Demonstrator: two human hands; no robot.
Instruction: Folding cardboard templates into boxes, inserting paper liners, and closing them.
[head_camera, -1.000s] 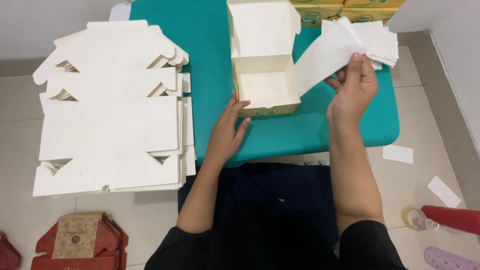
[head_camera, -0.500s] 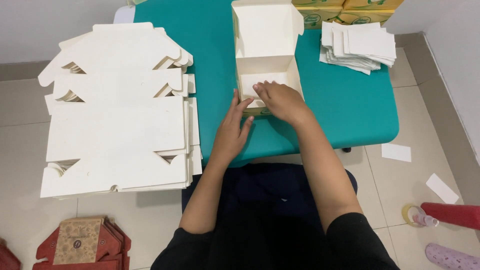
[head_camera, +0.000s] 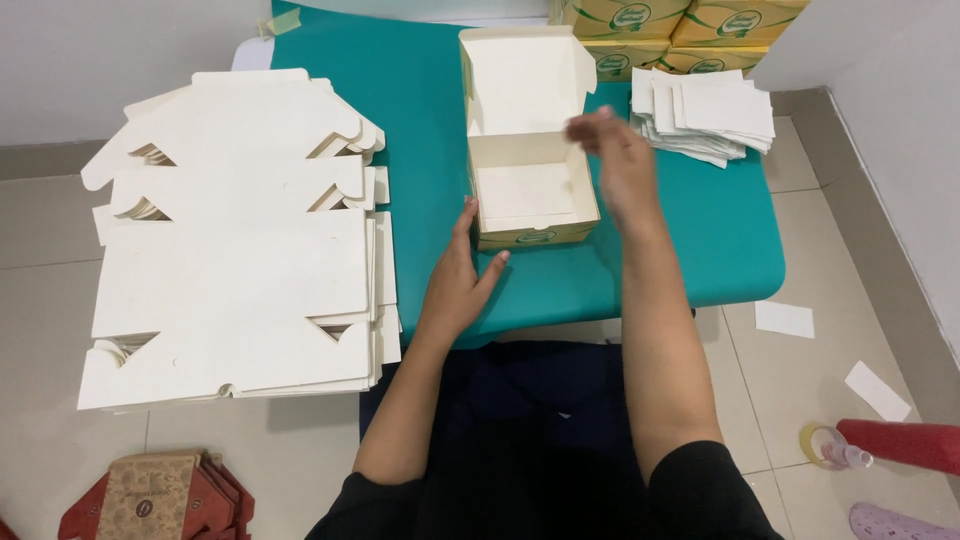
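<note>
Paper liner (head_camera: 525, 192) now lies flat inside the open box (head_camera: 528, 180) on the teal table (head_camera: 420, 130) — right hand (head_camera: 618, 160) lifts off, blurred, fingers loosely spread, empty; left hand (head_camera: 458, 285) braces the box's corner, fingers spread.

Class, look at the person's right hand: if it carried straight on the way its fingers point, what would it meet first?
The right hand hangs blurred above the open box, fingers pointing up-left. It would probably meet the box's raised lid first, though depth is unclear.
</note>
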